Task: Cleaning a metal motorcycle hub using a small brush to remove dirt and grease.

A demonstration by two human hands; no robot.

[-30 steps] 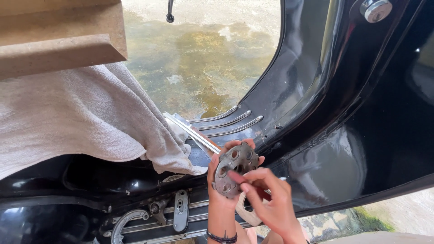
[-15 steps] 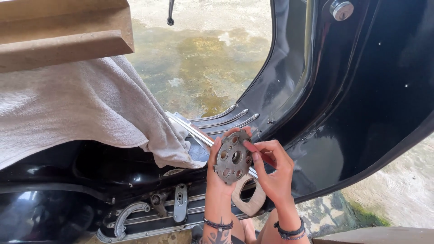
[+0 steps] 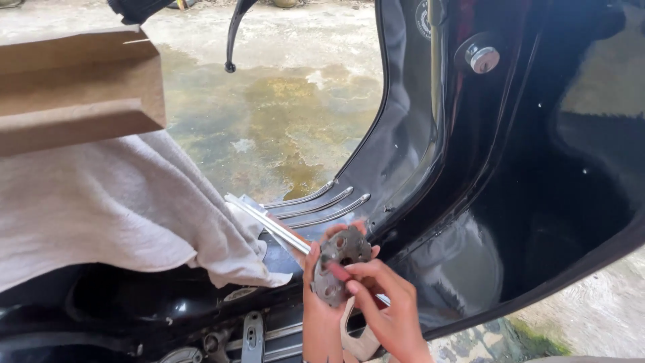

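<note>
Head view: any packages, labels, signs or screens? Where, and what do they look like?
Round white sticker: top centre, on the black scooter leg shield; partly cut off by the frame edge.
Brown cardboard box: upper left, above the grey cloth; plain flaps, no print visible.
No signs or screens.

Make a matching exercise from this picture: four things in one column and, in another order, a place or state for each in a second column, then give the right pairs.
Things
1. round metal disc with holes
2. pale cloth
3. cardboard box
4. black lever with a ball end

Places or states
A. hangs down at the top, over the wet concrete ground
B. sits on top of the cloth, upper left
C. held up in the left hand, right hand fingers on it
D. draped over the black scooter body, left side

Pairs: 1-C, 2-D, 3-B, 4-A
</note>
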